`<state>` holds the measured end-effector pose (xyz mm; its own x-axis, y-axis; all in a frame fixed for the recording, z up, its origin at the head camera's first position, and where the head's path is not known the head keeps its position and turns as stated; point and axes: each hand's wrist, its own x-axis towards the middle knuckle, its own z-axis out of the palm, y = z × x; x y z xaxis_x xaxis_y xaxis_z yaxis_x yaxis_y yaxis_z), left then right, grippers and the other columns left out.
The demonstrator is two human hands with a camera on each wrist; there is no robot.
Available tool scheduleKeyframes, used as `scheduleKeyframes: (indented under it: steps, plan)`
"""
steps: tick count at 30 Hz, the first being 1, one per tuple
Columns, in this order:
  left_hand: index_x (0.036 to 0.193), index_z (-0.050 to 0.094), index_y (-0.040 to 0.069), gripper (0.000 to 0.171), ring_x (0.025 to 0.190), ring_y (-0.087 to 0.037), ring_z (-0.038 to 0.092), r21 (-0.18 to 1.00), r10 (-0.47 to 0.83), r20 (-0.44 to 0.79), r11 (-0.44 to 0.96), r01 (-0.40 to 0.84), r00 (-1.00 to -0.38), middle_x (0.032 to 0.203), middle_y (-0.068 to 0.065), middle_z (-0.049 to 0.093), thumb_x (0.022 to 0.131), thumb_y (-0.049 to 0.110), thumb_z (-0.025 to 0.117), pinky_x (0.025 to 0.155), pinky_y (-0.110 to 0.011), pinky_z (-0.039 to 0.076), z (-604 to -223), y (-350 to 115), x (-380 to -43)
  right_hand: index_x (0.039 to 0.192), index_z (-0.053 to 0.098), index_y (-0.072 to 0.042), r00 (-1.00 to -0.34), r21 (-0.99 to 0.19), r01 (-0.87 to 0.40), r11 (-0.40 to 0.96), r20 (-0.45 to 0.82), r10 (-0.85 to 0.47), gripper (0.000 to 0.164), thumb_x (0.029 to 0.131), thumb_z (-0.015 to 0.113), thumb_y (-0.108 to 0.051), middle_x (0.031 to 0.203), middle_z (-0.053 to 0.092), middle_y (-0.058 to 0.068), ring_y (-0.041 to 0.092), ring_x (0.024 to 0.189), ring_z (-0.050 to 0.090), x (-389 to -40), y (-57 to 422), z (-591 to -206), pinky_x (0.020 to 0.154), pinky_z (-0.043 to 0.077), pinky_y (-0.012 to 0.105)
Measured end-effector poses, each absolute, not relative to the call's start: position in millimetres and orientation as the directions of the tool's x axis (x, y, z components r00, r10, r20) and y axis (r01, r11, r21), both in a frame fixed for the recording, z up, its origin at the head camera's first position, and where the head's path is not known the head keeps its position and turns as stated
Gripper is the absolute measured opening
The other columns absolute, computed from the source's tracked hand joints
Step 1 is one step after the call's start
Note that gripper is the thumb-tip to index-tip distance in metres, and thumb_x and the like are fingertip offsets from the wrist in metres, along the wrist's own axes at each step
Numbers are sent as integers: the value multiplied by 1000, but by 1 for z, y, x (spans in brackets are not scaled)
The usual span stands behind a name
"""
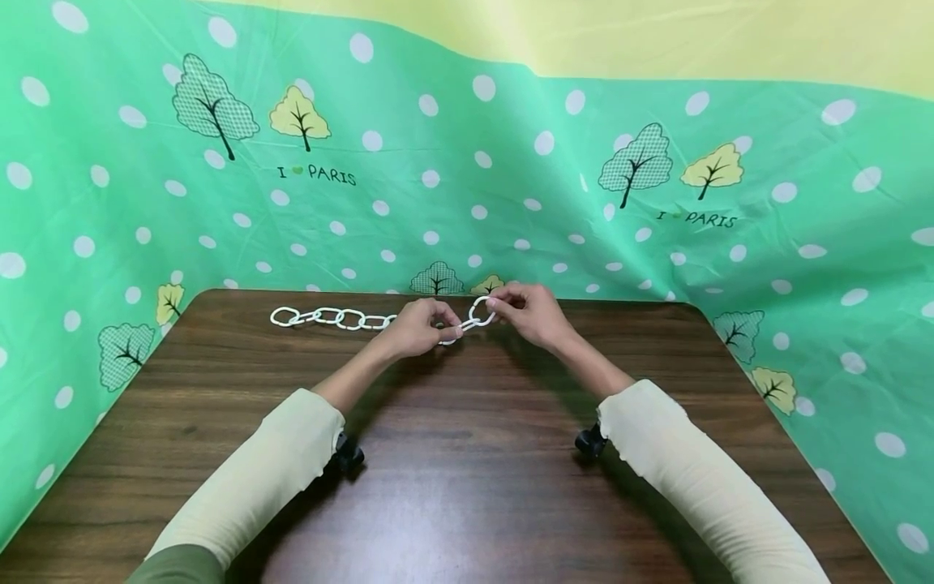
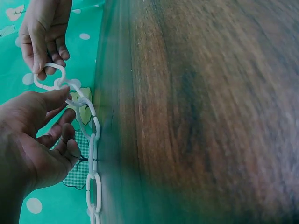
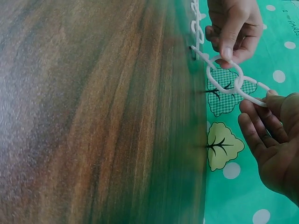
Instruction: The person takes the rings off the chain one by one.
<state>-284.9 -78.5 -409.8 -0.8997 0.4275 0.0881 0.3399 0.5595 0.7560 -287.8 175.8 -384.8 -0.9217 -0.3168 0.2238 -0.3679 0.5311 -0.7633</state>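
A chain of white oval links [image 1: 352, 319] runs along the back of the table, its left part lying on the wood. Toward its right end, my left hand [image 1: 417, 328] pinches a link between thumb and fingers, as the left wrist view also shows. My right hand [image 1: 535, 315] pinches the end link [image 1: 482, 311] at its outer side and holds it raised. In the right wrist view this end link [image 3: 252, 101] hooks through the neighbouring link [image 3: 214, 80], and a gap shows in its loop near the right thumb. My left hand hides part of the chain in the head view.
The dark brown wooden table [image 1: 467, 470] has its back edge just beyond the hands. Behind it hangs a green cloth [image 1: 452, 146] with white dots and printed trees. Small black devices [image 1: 349, 454] sit under both cream sleeves [image 1: 255, 462].
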Motion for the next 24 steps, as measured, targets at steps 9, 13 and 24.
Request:
scheduleKeyframes:
  steps: [9, 13, 24]
  plan:
    - [106, 83, 10, 13, 89, -15, 68, 734, 407, 156, 562, 382, -900, 98, -3, 80, 107, 23, 79, 86, -32, 55, -410, -74, -286, 120, 84, -1, -908, -713, -407, 572, 244, -342, 21, 110, 77, -18, 105, 81, 16, 31, 89, 78, -287, 173, -385, 72, 56, 21]
    - [109, 83, 8, 13, 91, -16, 69, 707, 410, 201, 567, 422, -889, 99, -6, 80, 108, 20, 79, 87, -33, 56, -408, -70, -286, 121, 84, -1, -901, -701, -420, 576, 249, -354, 22, 110, 76, -19, 106, 81, 17, 36, 92, 79, -285, 170, -383, 73, 56, 22]
    - [110, 82, 6, 17, 89, -17, 66, 679, 430, 332, 509, 529, -840, 100, -5, 75, 110, 22, 76, 87, -34, 56, -421, -69, -297, 120, 84, 1, -893, -664, -439, 606, 248, -375, 23, 111, 74, -18, 104, 81, 17, 41, 94, 79, -281, 161, -378, 73, 56, 24]
